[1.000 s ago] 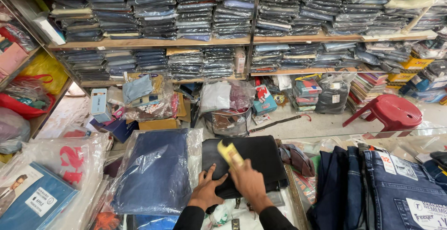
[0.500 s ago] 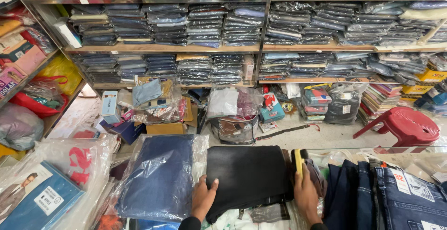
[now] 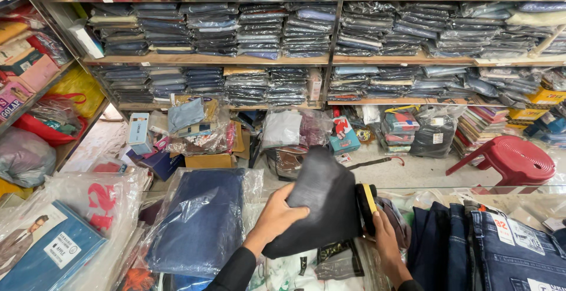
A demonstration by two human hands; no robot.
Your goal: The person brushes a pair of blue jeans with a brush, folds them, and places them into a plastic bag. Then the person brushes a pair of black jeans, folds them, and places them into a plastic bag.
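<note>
A black folded garment [image 3: 327, 202] is raised off the counter, standing up on its edge. My left hand [image 3: 282, 213] grips its left side, fingers curled over the cloth. At the garment's right edge, my right hand [image 3: 384, 238] holds the cloth together with a black and yellow label [image 3: 369, 199]. Under the garment lies clear plastic wrapping over white printed fabric [image 3: 306, 270].
A plastic-bagged dark blue jeans pack [image 3: 200, 220] lies left of my hands, and a boxed shirt [image 3: 41, 250] at far left. Tagged blue jeans [image 3: 507, 250] are piled at right. A red stool [image 3: 519, 158] stands on the floor, with wooden shelves [image 3: 206, 60] of bagged jeans behind.
The black garment lay flat under both my hands; now it is lifted and folded upward. My right hand moved from its middle to its right edge with the yellow label.
</note>
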